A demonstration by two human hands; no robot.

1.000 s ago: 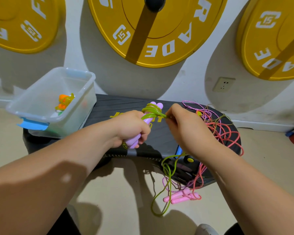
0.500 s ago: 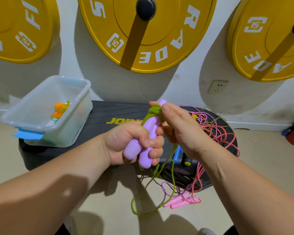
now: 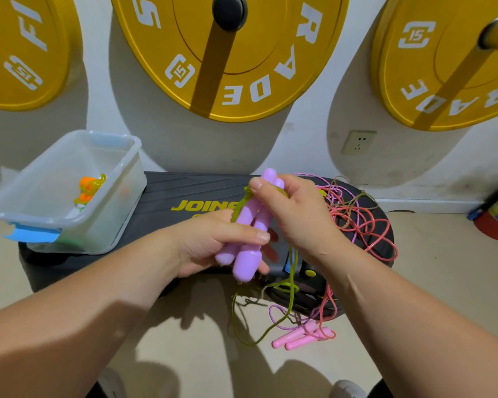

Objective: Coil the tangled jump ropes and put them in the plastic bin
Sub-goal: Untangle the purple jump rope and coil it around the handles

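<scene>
Beside plastic bin (image 3: 118, 208), yellow "JOIN" lettering (image 3: 202, 205)

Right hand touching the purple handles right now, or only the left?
Touching. The head view shows the right hand pinching the upper ends of the purple handles, thumb laid across them; the left hand grips their lower half.

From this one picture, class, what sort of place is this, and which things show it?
Probably a gym or home workout room: yellow weight plates hang on the wall, a black exercise board sits on the floor, and tangled jump ropes lie on it.
</scene>
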